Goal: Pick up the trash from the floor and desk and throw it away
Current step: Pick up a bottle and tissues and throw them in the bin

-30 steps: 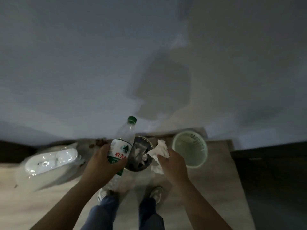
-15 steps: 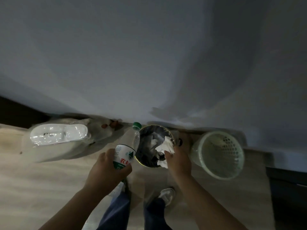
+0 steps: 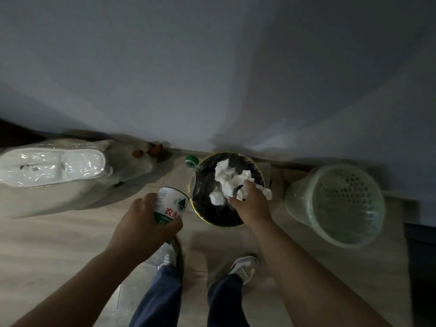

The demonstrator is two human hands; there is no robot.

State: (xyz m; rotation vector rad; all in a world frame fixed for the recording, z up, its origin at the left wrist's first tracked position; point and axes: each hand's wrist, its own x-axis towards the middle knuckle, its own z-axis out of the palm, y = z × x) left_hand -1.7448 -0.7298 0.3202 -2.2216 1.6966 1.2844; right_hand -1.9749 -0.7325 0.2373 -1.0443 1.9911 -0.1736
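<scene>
My left hand [image 3: 144, 223] grips a clear plastic water bottle [image 3: 175, 197] with a green cap and white-green label, held tilted just left of the bin. My right hand [image 3: 251, 204] holds crumpled white tissue paper [image 3: 230, 179] directly over the mouth of a round bin lined with a black bag [image 3: 212, 215], which stands on the floor against the wall. Whether my right fingers still pinch the tissue or are loosening is hard to tell; they stay bent around it.
A pale green perforated basket [image 3: 337, 204] stands right of the bin. A white appliance wrapped in clear plastic [image 3: 52, 168] lies at the left by the wall. My feet are on the wooden floor [image 3: 47, 256] below the bin. Dark furniture edges the right.
My right hand moved with the tissue from beside the bin to over its opening. The left hand with the bottle came closer to the bin's left rim. The view tilted down.
</scene>
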